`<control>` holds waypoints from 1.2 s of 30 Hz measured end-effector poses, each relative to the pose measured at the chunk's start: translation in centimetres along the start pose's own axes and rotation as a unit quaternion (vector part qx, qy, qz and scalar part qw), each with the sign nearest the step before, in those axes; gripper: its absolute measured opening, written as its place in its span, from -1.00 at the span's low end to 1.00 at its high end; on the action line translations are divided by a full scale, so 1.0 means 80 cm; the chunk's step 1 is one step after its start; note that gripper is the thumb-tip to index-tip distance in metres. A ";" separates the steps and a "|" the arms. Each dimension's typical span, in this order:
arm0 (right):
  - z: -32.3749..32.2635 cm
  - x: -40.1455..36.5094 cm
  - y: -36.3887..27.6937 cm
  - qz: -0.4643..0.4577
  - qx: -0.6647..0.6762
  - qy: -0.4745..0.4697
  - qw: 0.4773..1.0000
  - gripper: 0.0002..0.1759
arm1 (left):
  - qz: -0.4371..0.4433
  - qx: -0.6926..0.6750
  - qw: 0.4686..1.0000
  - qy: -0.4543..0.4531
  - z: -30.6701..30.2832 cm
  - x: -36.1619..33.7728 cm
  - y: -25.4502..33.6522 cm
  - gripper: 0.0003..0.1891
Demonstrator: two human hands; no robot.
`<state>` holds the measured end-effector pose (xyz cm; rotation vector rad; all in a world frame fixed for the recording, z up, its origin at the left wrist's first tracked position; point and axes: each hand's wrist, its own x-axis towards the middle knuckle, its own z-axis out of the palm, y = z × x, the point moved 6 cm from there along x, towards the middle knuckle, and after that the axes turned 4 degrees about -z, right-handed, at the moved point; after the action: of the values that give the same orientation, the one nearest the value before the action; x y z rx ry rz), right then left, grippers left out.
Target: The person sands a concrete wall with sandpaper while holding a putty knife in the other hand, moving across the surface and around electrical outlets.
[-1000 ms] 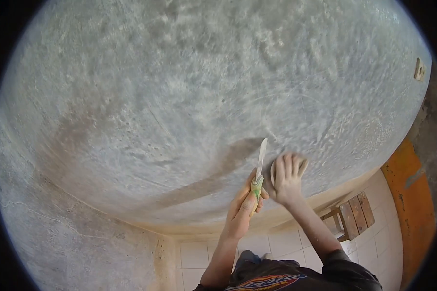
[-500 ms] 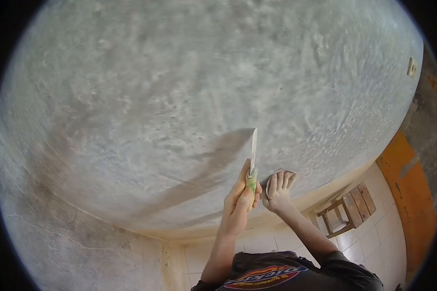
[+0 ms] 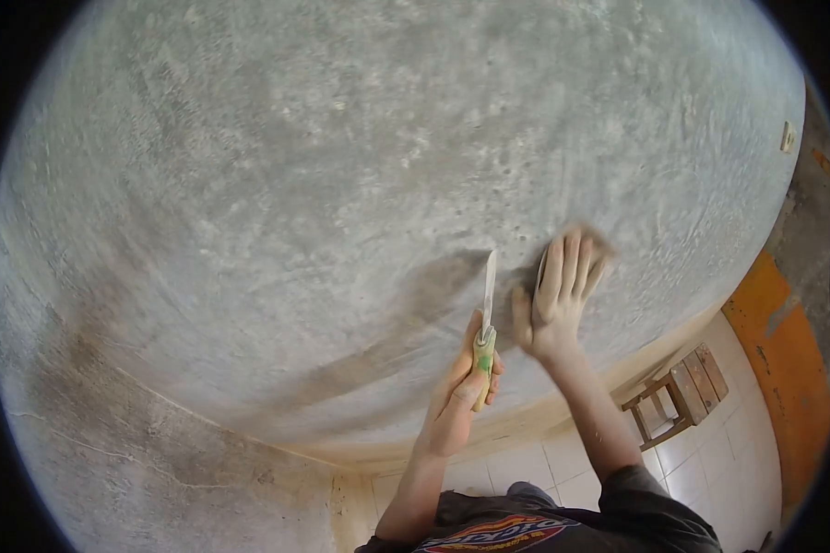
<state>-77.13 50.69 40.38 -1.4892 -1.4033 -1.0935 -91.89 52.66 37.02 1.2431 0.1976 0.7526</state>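
Observation:
My left hand is wrapped around the yellow-green handle of a putty knife. Its pale blade points up and is seen almost edge-on, casting a shadow on the wall. To the right, my right hand lies with fingers stretched over a piece of sandpaper, pressing it to the rough grey plastered wall. Only the brownish edges of the sandpaper show past the fingers, slightly blurred. The two hands are apart.
A small wooden stool stands on the white tiled floor at lower right. An orange panel borders the right side. A switch or socket sits at the wall's right end. Another wall meets this one at lower left.
My right hand has slid up the wall and slightly right with the sandpaper, its fingers stretching out more. My left hand has stayed nearly in place with the putty knife.

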 end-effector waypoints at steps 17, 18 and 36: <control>0.025 -0.031 -0.040 0.008 0.026 -0.003 1.000 -0.20 | 0.087 0.116 0.980 0.139 -0.031 -0.030 0.028 -0.48; 0.037 -0.060 -0.048 0.005 0.028 -0.014 0.999 -0.19 | 0.087 0.115 0.980 0.140 -0.037 -0.033 0.029 -0.48; 0.098 -0.038 -0.265 0.029 0.021 0.035 0.999 -0.16 | 0.108 0.073 0.989 0.068 -0.214 -0.105 0.127 -0.33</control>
<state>-97.82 58.60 34.87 -1.4396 -1.3194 -1.0644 -111.29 62.10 38.26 1.3681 0.2341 1.0269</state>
